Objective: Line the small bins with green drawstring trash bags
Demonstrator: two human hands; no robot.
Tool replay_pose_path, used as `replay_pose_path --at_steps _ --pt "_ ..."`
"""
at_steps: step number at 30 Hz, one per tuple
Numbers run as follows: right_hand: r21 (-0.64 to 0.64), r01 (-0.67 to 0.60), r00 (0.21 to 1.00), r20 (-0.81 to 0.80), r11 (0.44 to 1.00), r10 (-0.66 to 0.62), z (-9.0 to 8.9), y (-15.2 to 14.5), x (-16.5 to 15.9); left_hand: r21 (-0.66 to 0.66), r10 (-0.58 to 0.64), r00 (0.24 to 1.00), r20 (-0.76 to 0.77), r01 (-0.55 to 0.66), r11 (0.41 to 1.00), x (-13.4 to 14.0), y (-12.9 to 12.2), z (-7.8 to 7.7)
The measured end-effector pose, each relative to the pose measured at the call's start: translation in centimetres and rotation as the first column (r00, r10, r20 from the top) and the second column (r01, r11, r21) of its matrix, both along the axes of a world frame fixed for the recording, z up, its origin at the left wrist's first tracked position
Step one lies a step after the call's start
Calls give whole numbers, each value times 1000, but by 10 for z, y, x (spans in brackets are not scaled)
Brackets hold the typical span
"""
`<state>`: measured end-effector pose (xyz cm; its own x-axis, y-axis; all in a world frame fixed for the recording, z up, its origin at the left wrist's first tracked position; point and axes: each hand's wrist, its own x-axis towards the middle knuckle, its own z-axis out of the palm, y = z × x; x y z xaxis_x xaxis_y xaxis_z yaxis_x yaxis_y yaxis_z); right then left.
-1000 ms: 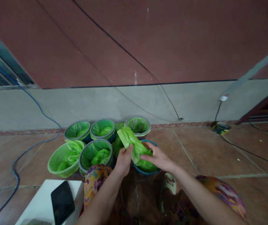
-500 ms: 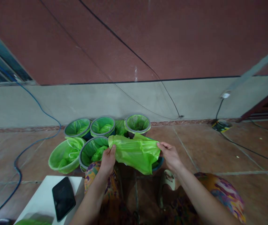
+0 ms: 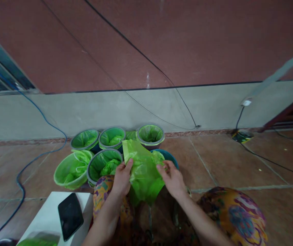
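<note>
A green plastic bag (image 3: 145, 171) hangs between my two hands, its top left edge standing up and its lower part drooping. My left hand (image 3: 122, 176) pinches its left side between thumb and fingers. At the upper right corner, my right hand (image 3: 170, 176) has its fingers closed on a bunched part of the bag. Behind the bag stands a blue-green bin (image 3: 170, 155), partly hidden. To the left, a grey-rimmed bin (image 3: 91, 171) has a green liner with loose green plastic inside. A lined bin (image 3: 150, 126) is farther back.
Two lined bins (image 3: 101, 136) stand by the wall, and a light-green basket (image 3: 59, 174) is at left. A phone (image 3: 70, 216) lies on a white surface (image 3: 43, 208). A blue hose (image 3: 20, 181) and black cable (image 3: 271, 162) cross the floor.
My hands have come closer together and the stretched bag has slackened, its lower part dropping. The right hand has moved left, and more of the blue-green bin shows.
</note>
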<state>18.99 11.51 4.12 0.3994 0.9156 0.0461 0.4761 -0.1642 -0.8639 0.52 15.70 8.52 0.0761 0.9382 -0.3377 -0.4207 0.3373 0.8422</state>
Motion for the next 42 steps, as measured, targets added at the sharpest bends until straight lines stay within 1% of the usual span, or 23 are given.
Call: replay_pose_path --at_steps 2,4,5,7,10,13,15,17,19,20,21,22,24,26,27,28,29,30,31,32,35,38,42 --pt "-40 -10 996 -87 999 6 -18 2 -18 -6 -2 1000 0 2 1000 4 -5 3" --pt "-11 -10 960 -281 1000 7 -38 8 -21 0 7 1000 -17 -7 1000 -1 -5 6" --pt "12 15 916 -400 1000 -9 -46 11 -16 10 21 999 -30 -20 1000 -7 -3 8" --pt "4 142 791 -602 990 -111 -56 18 4 34 68 995 -67 -65 997 -25 4 12" --pt "-85 378 613 -723 922 -319 -57 25 49 45 117 982 -147 -111 993 -57 15 20" --pt "-104 459 549 -748 882 -374 -47 29 86 15 27 981 -194 -25 1000 -82 21 28" --pt "-84 439 578 -736 894 -352 -39 31 99 0 -41 979 -198 42 999 -91 23 33" --pt "-37 392 706 -629 919 -327 -32 33 109 -3 -72 977 -201 73 997 -95 25 38" --pt "0 314 897 -328 949 -297 -26 34 120 4 -70 975 -211 72 997 -94 27 43" --pt "7 278 954 -121 961 -275 -22 34 125 12 -58 974 -218 63 998 -93 28 44" --pt "13 253 964 85 967 -253 -18 35 129 22 -43 974 -221 49 999 -89 30 44" --pt "29 252 933 258 967 -250 -12 34 132 34 -22 976 -217 30 999 -85 31 43" --pt "115 300 835 449 947 -319 4 32 127 55 27 980 -195 -17 998 -72 32 38" --pt "231 299 804 461 926 -375 24 24 104 65 75 981 -181 -64 996 -54 31 30" --pt "274 238 835 433 932 -340 35 18 86 70 96 979 -181 -84 994 -43 30 27" --pt "293 127 892 384 948 -238 44 10 64 72 98 979 -181 -86 994 -33 28 24" --pt "274 -27 942 328 961 -67 52 2 42 74 91 981 -174 -80 994 -21 25 21" --pt "244 -195 951 283 950 122 58 -6 19 73 72 984 -164 -61 995 -10 22 20" --pt "228 -299 937 254 927 239 60 -13 -2 70 47 987 -152 -37 997 0 19 20" --pt "211 -342 925 246 916 289 60 -18 -20 67 24 991 -135 -15 998 10 15 20" --pt "235 -214 952 267 948 148 46 -21 -49 55 -7 998 -68 11 998 35 6 21" --pt "248 -64 965 261 967 -3 28 -16 -51 31 20 1000 22 -20 999 49 1 21" --pt "210 -48 968 250 976 -6 15 -16 -42 -32 47 992 113 -44 999 55 4 21"
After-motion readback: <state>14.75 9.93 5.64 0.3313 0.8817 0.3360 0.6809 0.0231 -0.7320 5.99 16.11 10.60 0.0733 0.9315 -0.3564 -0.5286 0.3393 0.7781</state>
